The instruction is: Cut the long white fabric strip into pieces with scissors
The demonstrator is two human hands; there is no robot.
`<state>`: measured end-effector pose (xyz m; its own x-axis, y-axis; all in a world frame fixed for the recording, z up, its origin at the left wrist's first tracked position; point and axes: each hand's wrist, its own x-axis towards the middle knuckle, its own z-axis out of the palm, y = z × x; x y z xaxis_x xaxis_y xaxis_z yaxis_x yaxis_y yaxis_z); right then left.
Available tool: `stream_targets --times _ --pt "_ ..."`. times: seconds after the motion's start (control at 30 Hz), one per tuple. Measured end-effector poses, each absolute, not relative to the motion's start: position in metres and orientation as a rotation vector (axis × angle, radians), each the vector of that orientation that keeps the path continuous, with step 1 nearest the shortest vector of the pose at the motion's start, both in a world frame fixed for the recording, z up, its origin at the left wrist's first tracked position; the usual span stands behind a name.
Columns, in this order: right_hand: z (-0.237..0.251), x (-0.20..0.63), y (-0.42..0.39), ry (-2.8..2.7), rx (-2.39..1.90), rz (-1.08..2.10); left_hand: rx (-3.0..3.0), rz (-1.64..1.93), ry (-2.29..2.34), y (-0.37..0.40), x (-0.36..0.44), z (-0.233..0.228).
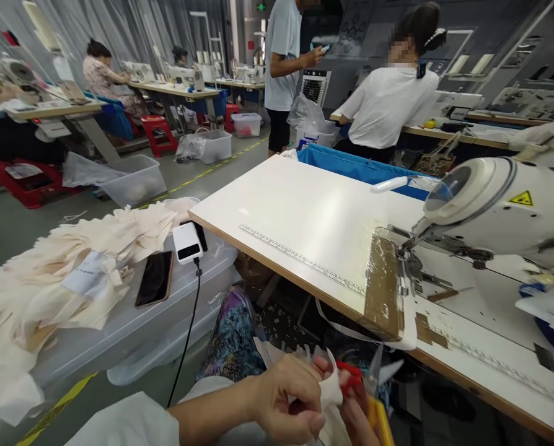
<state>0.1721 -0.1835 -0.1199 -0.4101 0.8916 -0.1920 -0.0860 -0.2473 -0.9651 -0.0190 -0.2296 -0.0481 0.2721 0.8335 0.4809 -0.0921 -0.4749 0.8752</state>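
Low in front of me, above my lap, my left hand (pixel 289 396) is closed with its fingers curled on a cream fabric piece (pixel 331 391). Close beside it, my right hand (pixel 358 415) grips scissors (pixel 352 376) with red and yellow on the handles. The scissor blades point up and away, spread apart. Part of the fabric lies between the two hands, and the right fingers touch it too. Some of the right hand's fingers are hidden behind the fabric and handles. More pale cloth hangs behind the left hand over my patterned clothing (pixel 228 334).
A white sewing table (pixel 295 204) with a sewing machine (pixel 495 204) stands ahead and right. On the left, a plastic bin (pixel 132 334) bears a pile of cream fabric pieces (pixel 72 266), a phone (pixel 155 279) and a cabled power bank (pixel 187 243). Several people occupy the background.
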Motion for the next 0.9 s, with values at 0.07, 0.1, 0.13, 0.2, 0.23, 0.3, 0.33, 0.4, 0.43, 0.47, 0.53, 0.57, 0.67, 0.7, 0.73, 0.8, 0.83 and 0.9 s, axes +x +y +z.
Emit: stream_targets --times 0.07,0.1,0.13,0.2,0.23,0.3,0.33,0.4,0.43,0.47,0.53,0.57,0.67,0.7,0.73,0.8,0.83,0.9 --pt "-0.108 0.156 -0.188 -1.294 -0.992 1.696 1.677 1.257 0.736 -0.234 -0.023 -0.049" --pt "-0.101 0.149 -0.187 -1.329 -0.957 1.644 1.655 1.214 0.810 -0.235 -0.026 -0.051" --pt "-0.095 0.143 -0.185 -1.375 -0.950 1.570 1.611 1.187 0.908 -0.237 -0.029 -0.055" --pt "-0.085 0.136 -0.180 -1.495 -1.002 1.389 1.448 1.172 1.122 -0.237 -0.033 -0.063" --pt "-0.081 0.134 -0.178 -1.577 -1.037 1.298 1.353 1.164 1.204 -0.236 -0.033 -0.066" --pt "-0.077 0.133 -0.178 -1.746 -1.065 1.163 1.224 1.079 1.288 -0.232 -0.033 -0.070" --pt "-0.075 0.132 -0.179 -1.815 -1.063 1.123 1.207 1.008 1.286 -0.229 -0.032 -0.070" --pt "-0.073 0.132 -0.182 -1.912 -1.057 1.088 1.239 0.874 1.254 -0.223 -0.032 -0.070" --pt "-0.072 0.133 -0.183 -1.935 -1.073 1.083 1.255 0.832 1.239 -0.221 -0.033 -0.070" --pt "-0.071 0.134 -0.184 -1.950 -1.096 1.086 1.256 0.808 1.227 -0.218 -0.035 -0.070" --pt "-0.069 0.138 -0.183 -1.963 -1.125 1.107 1.202 0.809 1.208 -0.216 -0.040 -0.070" --pt "-0.069 0.140 -0.183 -1.960 -1.126 1.127 1.155 0.828 1.186 -0.216 -0.043 -0.070" --pt "-0.068 0.147 -0.181 -1.983 -1.111 1.166 0.998 0.896 1.060 -0.216 -0.049 -0.072" --pt "-0.068 0.147 -0.181 -2.006 -1.104 1.173 0.960 0.900 1.022 -0.216 -0.050 -0.073" --pt "-0.068 0.148 -0.181 -2.035 -1.091 1.185 0.932 0.891 0.996 -0.215 -0.050 -0.074" --pt "-0.067 0.146 -0.181 -2.088 -1.056 1.208 0.895 0.850 0.985 -0.214 -0.047 -0.076" --pt "-0.066 0.145 -0.181 -2.114 -1.037 1.223 0.883 0.837 0.994 -0.214 -0.046 -0.076" --pt "-0.064 0.145 -0.181 -2.146 -1.028 1.241 0.867 0.853 1.029 -0.213 -0.044 -0.077"
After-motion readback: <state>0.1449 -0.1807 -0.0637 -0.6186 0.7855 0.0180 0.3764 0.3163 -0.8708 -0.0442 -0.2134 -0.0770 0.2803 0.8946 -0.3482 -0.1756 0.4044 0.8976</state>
